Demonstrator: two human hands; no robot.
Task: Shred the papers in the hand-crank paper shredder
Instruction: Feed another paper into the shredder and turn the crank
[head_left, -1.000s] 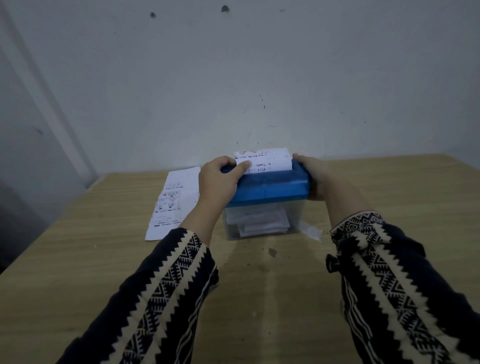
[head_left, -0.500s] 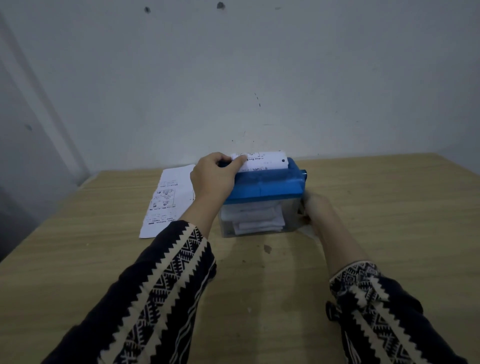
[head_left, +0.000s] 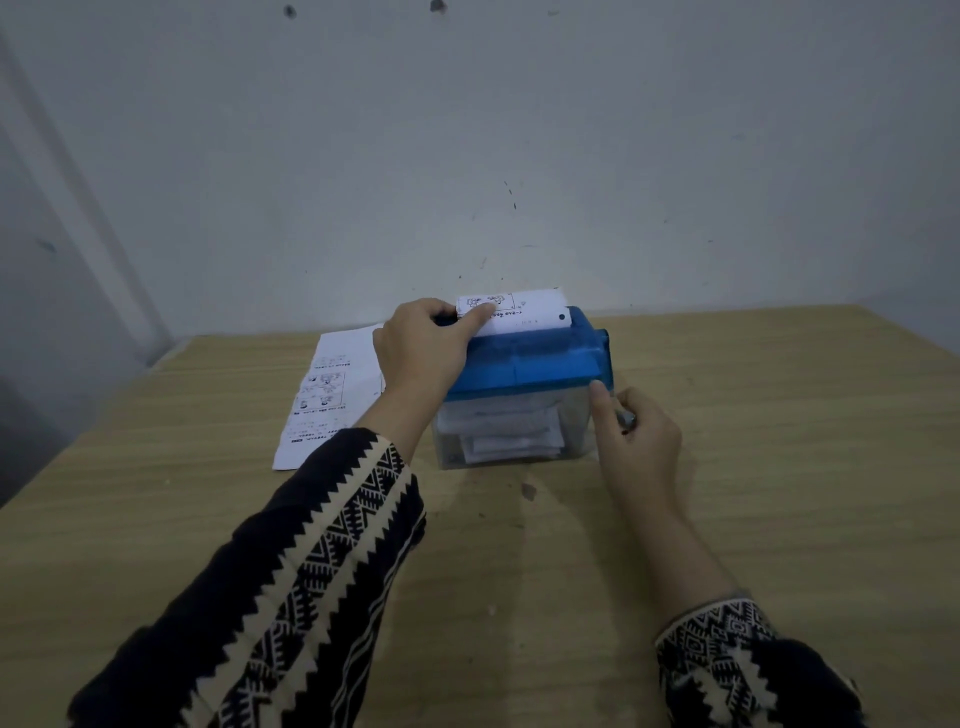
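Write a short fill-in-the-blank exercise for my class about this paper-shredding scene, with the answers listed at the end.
1. The lid of the shredder is coloured ____.
2. The left hand steadies the printed sheet standing in the slot, while the ____ hand grips the crank at the shredder's side.
3. The clear bin under the lid holds pieces of ____.
4. A spare printed page lies flat on the wooden table, to the ____ of the shredder.

Answers: blue; right; paper; left
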